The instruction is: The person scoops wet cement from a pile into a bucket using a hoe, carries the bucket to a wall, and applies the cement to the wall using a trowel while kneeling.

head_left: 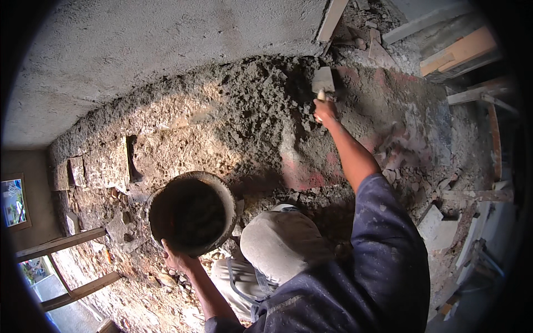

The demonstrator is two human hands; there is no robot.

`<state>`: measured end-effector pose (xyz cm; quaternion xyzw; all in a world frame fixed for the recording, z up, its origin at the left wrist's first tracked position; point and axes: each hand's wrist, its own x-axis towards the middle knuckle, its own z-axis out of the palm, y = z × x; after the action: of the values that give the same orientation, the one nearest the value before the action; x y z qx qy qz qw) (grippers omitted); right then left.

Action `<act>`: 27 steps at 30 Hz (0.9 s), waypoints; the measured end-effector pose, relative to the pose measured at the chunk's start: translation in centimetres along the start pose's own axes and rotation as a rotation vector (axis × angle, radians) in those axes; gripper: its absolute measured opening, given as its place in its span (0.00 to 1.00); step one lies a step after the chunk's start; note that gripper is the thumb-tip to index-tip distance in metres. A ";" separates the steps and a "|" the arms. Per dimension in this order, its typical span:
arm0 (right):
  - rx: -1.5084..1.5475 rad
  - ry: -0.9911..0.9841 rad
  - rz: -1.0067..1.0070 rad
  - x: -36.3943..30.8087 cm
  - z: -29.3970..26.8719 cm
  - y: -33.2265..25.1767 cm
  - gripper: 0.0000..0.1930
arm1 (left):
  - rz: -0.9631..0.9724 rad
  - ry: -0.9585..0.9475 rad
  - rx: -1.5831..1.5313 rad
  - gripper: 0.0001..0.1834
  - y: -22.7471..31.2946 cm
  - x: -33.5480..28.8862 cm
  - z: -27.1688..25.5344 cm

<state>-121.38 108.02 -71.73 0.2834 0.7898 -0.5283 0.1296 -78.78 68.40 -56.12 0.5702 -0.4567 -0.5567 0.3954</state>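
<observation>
My right hand (326, 112) is closed around the handle of a trowel (323, 81). The trowel's flat, pale blade points away from me, at the right edge of a heap of wet grey mortar (258, 100). My left hand (176, 260) grips the near rim of a round, dark bucket (161, 213), which tilts so that its mouth shows. Shadow hides most of the bucket's inside; some greyish stuff is faintly visible at the bottom. The left fingers are partly hidden by the bucket.
A rough grey plastered wall (183, 44) rises behind the mortar. Wooden boards (458, 53) lie at the far right, and wooden bars (61, 245) stick in at the left. Rubble and stones (125, 225) cover the ground around the bucket. Further left is a window (13, 201).
</observation>
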 end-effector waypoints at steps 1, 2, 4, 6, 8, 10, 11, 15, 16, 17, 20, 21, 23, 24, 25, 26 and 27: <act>0.125 0.021 0.029 -0.5 1.7 -0.6 0.15 | 0.005 -0.028 -0.023 0.20 -0.5 0.3 -0.2; 0.126 0.103 -0.047 -0.5 3.5 -0.1 0.15 | 0.003 -0.012 0.016 0.20 -1.2 0.7 0.0; -0.242 -0.039 -0.244 -4.6 5.0 0.5 0.19 | 0.027 0.070 0.101 0.20 -1.6 1.8 -1.2; -0.507 -0.078 -0.419 -7.1 4.0 2.8 0.28 | 0.026 0.037 0.092 0.21 -1.0 1.0 -1.5; -0.622 -0.126 -0.509 -9.8 1.3 2.4 0.33 | -0.008 0.018 0.032 0.21 0.1 0.2 -1.8; -0.468 -0.067 -0.453 -9.0 -1.7 4.6 0.27 | 0.030 0.014 0.063 0.21 0.2 -0.1 -1.9; -0.372 -0.049 -0.303 -10.7 -2.4 3.5 0.24 | 0.044 0.080 0.129 0.21 1.1 -1.2 -1.7; 0.015 0.213 0.056 -4.6 -7.3 16.8 0.14 | -0.023 -0.011 0.073 0.24 -1.3 0.8 -1.8; 0.130 0.138 0.209 -5.2 -7.5 17.9 0.14 | -0.026 -0.027 0.015 0.25 -1.7 1.0 -2.1; 0.206 0.074 0.239 -7.3 -5.1 17.0 0.13 | 0.044 -0.026 0.028 0.26 -1.7 1.3 -3.0; 0.328 -0.155 0.203 -13.4 1.3 10.8 0.13 | -0.013 0.108 0.138 0.25 -0.7 0.3 -2.2; 0.354 -0.166 0.186 -13.4 2.4 10.1 0.13 | 0.047 0.040 0.171 0.23 -1.2 1.0 -2.4; 0.342 -0.160 0.101 -13.5 3.4 9.0 0.16 | 0.075 0.012 0.205 0.22 -1.7 1.0 -2.2; 0.239 -0.138 0.047 -14.0 3.7 8.2 0.19 | 0.096 0.012 0.219 0.22 -1.6 1.2 -2.2; 0.132 -0.121 0.000 -15.0 3.8 7.5 0.22 | 0.078 0.014 0.164 0.22 -1.1 0.8 -2.0; 0.026 -0.105 -0.049 -15.9 4.0 6.6 0.25 | 0.062 0.018 0.108 0.22 -0.6 0.4 -1.6; -0.084 -0.111 -0.099 -16.1 3.9 5.7 0.31 | 0.040 0.011 0.049 0.22 -0.3 0.0 -1.0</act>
<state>-105.49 101.11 -69.52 0.2085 0.8158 -0.5156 0.1585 -77.75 68.42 -56.37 0.5735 -0.4794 -0.5343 0.3947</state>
